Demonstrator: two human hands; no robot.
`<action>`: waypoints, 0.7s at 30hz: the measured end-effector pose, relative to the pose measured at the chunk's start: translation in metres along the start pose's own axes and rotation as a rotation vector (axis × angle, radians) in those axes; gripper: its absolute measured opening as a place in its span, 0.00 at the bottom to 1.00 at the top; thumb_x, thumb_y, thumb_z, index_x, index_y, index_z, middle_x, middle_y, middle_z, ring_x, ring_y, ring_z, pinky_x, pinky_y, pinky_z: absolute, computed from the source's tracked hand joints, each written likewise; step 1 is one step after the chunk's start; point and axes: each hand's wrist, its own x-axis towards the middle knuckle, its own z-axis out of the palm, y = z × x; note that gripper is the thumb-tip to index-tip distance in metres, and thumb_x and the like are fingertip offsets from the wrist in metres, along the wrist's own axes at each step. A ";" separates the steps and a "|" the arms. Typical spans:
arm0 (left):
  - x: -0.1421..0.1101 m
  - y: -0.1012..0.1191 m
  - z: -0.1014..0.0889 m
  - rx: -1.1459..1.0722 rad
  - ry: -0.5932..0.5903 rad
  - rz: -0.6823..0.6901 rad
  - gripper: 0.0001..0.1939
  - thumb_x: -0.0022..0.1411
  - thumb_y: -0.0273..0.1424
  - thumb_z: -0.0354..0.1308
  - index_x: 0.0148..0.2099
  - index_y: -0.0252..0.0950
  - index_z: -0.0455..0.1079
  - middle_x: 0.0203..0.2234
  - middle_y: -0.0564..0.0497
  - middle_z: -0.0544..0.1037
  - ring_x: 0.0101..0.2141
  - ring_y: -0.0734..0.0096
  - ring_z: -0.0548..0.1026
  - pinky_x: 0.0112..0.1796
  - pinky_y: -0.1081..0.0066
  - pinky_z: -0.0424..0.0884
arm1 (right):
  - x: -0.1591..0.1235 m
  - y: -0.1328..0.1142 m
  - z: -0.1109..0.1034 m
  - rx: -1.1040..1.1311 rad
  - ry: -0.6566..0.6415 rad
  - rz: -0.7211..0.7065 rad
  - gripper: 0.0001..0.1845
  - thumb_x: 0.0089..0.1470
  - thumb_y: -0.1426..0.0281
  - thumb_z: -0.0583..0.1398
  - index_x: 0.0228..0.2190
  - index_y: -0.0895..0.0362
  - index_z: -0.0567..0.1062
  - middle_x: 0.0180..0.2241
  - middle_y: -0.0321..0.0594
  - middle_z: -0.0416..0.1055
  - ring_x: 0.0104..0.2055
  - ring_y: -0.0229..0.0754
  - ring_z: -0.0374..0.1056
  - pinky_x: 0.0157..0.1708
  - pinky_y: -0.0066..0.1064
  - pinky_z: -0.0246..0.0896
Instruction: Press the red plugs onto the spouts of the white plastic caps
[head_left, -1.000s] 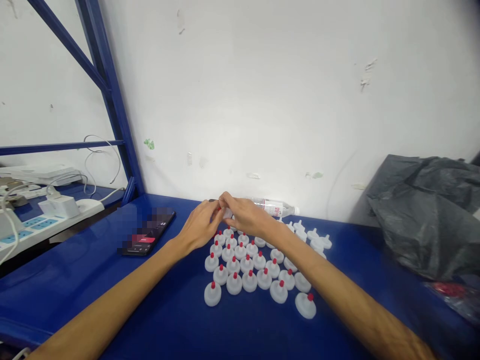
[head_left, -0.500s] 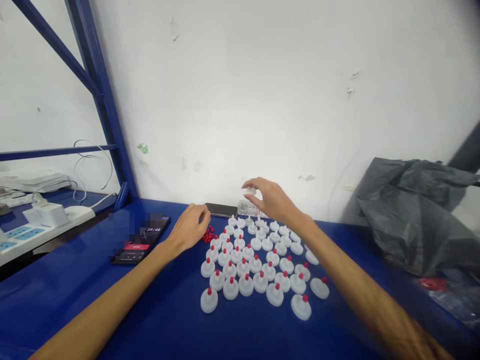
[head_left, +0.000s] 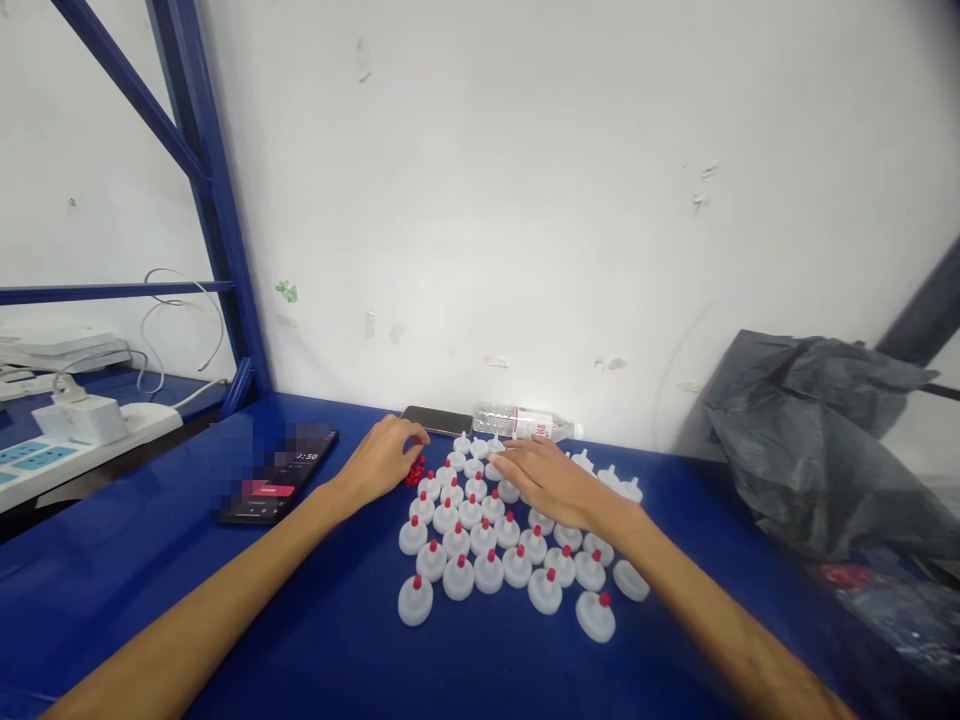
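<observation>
My left hand (head_left: 384,458) hovers at a small pile of red tip caps (head_left: 415,472), fingers bent, with a gap between thumb and forefinger. My right hand (head_left: 547,478) is low over the back rows of white nozzle caps, palm down. Its thumb and fingertips are at a white nozzle cap (head_left: 493,470), partly hidden by the fingers. The nozzle caps in the front rows, such as this one (head_left: 415,601), stand upright with red tips. Those at the back, like the nozzle cap (head_left: 609,477) beyond my right wrist, have bare white spouts.
A dark phone (head_left: 439,421) and a clear plastic bottle (head_left: 525,422) lie along the wall. Another phone (head_left: 289,475) with a lit screen is at the left. A grey plastic bag (head_left: 817,430) rests at the right. A power strip (head_left: 142,425) lies beyond the blue frame post.
My right hand has come down from above the bottle, where it held a white nozzle cap, to the back rows. My left hand has stayed near the red pile, its fingers parting slightly.
</observation>
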 end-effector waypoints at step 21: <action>-0.007 0.023 0.003 -0.057 -0.036 0.146 0.15 0.71 0.37 0.51 0.40 0.38 0.79 0.38 0.46 0.82 0.42 0.58 0.73 0.48 0.60 0.67 | -0.029 0.002 0.003 -0.075 0.129 -0.072 0.23 0.70 0.65 0.45 0.51 0.51 0.77 0.56 0.42 0.76 0.64 0.52 0.64 0.68 0.57 0.48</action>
